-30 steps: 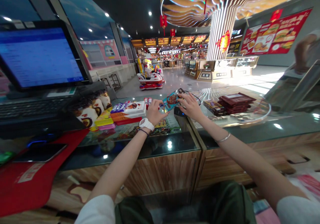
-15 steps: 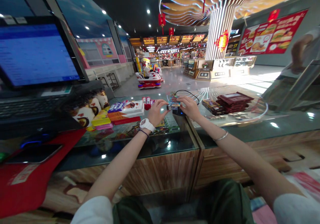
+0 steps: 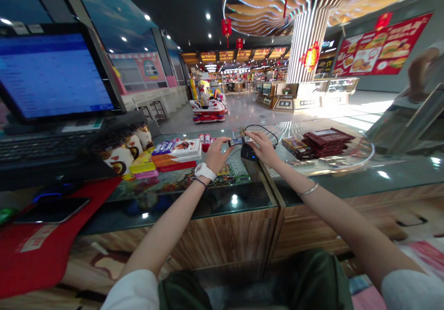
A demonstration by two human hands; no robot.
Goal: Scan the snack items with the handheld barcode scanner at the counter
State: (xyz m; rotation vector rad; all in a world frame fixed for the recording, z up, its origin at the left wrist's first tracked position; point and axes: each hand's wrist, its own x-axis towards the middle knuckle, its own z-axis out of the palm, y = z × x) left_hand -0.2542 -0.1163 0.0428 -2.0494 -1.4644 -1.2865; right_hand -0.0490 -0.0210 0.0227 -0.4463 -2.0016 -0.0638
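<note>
My left hand and my right hand hold a small flat box between them, raised above the glass counter. Fingers and thumb of the left hand pinch its left end, while the right hand grips the other end. A narrow dark side with pale print faces me; what the print says is too small to read. Just below the right hand stands a black device with a small blue light and a cable. To the left of my left hand lie flat white and purple packets and small red-and-white containers.
A monitor, a keyboard and a phone on a red cloth occupy the left side. Brown packets are stacked on the counter at right. Beyond it, a person stands at far right.
The small box has tilted: its colourful broad face showed before, and now mostly its narrow side does. Both hands have turned with it and the black device shows more. The view has shifted slightly.
</note>
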